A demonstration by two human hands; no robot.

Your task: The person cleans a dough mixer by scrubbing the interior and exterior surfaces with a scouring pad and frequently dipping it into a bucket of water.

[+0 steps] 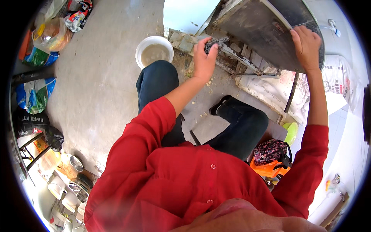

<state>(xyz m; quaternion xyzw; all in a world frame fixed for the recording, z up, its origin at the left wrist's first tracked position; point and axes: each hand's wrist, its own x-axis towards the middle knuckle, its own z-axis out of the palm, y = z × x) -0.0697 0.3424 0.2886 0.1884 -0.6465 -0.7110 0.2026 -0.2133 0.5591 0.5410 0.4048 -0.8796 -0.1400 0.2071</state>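
Observation:
My left hand (204,62) is closed round a dark steel wool scrubber (211,45), its fingers at the scrubber's near side. The scrubber is close to a dirty, whitish metal frame (241,56) under a raised dark panel. My right hand (307,46) grips the edge of that dark panel (259,29), fingers over its rim and thumb on the side toward me; the panel stands tilted. A white bucket (154,38) of cloudy, greyish water stands on the floor left of my left hand, just beyond my knee.
White printed sacks (338,75) lie at the right, behind my right forearm. A patterned bag (270,151) rests on an orange bag beside my right leg. Plastic bags (50,34) line the left wall; pots (76,163) stand at lower left. Crumbs and debris dot the floor near the frame.

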